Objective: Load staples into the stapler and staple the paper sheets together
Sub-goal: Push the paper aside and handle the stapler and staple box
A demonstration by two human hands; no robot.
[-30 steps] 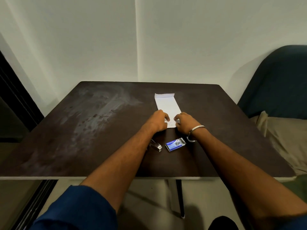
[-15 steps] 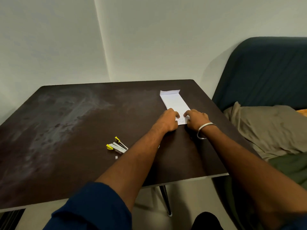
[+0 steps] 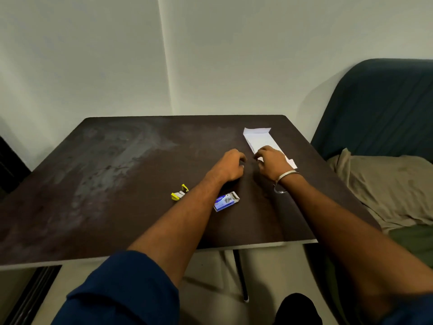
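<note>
The white folded paper sheets (image 3: 259, 139) lie at the far right of the dark table (image 3: 105, 184). My right hand (image 3: 273, 161) rests over their near half, fingers curled at the left edge and pinching a white bit. My left hand (image 3: 230, 167) is just left of the paper, off it, curled loosely on the table with nothing visible in it. A small stapler with yellow ends (image 3: 179, 193) lies nearer me, partly behind my left forearm. A blue staple box (image 3: 226, 201), its end flap open, lies between my forearms.
A dark blue sofa (image 3: 379, 109) with a beige cloth (image 3: 386, 184) stands close against the table's right side. White walls meet in a corner behind the table. The near table edge (image 3: 257, 245) runs under my forearms, with a thin black table leg below it.
The view swung back to the right. My left hand came off the paper and both hands shifted left along it. The staple box is in view again.
</note>
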